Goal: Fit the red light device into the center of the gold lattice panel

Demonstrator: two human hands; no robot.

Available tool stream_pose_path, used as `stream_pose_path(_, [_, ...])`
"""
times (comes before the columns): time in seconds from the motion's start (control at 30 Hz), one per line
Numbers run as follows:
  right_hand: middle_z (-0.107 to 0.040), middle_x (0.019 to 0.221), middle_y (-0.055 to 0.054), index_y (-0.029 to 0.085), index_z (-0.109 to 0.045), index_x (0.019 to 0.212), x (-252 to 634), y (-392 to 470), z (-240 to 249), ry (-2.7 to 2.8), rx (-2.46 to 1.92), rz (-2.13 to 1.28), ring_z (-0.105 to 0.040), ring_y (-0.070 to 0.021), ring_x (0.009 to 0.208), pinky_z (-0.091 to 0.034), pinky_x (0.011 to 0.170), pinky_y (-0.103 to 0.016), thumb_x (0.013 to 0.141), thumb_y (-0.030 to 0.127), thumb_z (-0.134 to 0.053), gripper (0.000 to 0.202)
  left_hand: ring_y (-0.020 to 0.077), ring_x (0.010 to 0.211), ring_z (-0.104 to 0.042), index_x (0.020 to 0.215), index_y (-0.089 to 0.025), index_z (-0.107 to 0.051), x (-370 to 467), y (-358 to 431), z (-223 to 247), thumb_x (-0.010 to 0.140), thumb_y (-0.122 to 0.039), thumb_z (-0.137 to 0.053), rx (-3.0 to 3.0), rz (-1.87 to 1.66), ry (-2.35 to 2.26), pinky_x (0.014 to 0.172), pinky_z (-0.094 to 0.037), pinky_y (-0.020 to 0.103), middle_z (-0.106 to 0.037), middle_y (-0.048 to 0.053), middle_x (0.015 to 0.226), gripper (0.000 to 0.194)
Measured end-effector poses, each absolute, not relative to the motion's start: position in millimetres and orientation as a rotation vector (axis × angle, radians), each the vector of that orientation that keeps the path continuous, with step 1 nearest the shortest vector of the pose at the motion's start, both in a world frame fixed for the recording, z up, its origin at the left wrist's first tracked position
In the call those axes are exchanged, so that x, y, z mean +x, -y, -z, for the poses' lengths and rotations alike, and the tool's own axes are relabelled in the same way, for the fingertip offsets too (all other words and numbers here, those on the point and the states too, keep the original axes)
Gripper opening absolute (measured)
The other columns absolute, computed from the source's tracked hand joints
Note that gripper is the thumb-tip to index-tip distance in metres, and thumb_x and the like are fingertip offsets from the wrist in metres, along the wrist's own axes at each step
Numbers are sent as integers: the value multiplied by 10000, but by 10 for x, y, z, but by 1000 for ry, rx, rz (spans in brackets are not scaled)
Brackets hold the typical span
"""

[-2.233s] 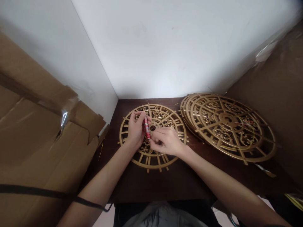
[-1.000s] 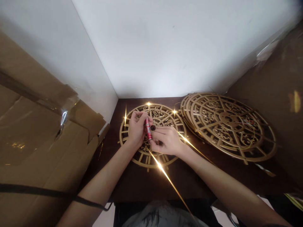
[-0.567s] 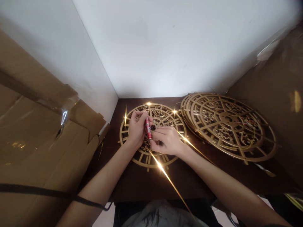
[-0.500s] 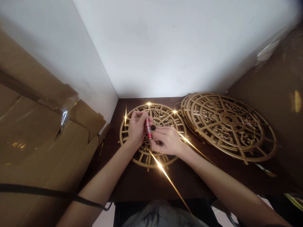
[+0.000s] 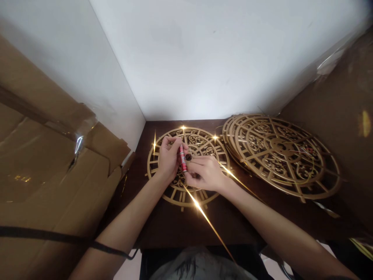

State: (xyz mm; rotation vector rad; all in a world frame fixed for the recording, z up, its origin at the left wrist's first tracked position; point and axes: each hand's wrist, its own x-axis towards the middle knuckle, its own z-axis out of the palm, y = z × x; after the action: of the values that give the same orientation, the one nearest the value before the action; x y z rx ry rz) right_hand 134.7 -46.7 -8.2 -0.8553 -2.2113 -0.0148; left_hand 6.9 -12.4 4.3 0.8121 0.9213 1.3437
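A round gold openwork clock face lies flat on a dark brown table. Over its middle, my left hand is closed on the upper end of a small red tube with a pale band. My right hand has its fingers curled at the lower end of the tube, near the face's dark centre hole. Whether the right fingertips pinch the tube or something smaller is hidden. Bright glints shine on the clock face's rim.
Several similar gold clock faces are stacked at the right, with thin wires on top. Cardboard stands at the left, and a brown panel rises at the right. A white wall is behind. A black cable crosses the lower left.
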Motion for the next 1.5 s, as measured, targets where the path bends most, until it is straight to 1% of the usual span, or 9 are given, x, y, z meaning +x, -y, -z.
stream_pose_path(0.2, [-456,480,25,177,-443,499,1349,471,68,2231,-861,-3,-392,-95,494,-302,517,-221,775,201,-460,277,63,482,-542,814,-193,-412,69,120,-45,745,-271,-656,805,-1349,-929,458,-410,137,-618,-28,591,266])
stream_pose_path(0.63, [-453,475,27,174,-440,493,1352,472,70,2224,-870,-4,-385,-92,484,-283,508,-220,763,196,-468,272,62,480,-544,810,-196,-412,69,111,-39,740,-282,-659,815,-1344,-931,452,-406,136,-612,-34,591,270])
stream_pose_path(1.5, [-438,475,28,182,-427,491,1350,473,64,2234,-869,-11,-383,-96,484,-297,506,-224,755,191,-469,267,59,486,-546,812,-194,-413,73,116,-31,742,-272,-660,804,-1350,-918,456,-408,137,-607,-40,601,269])
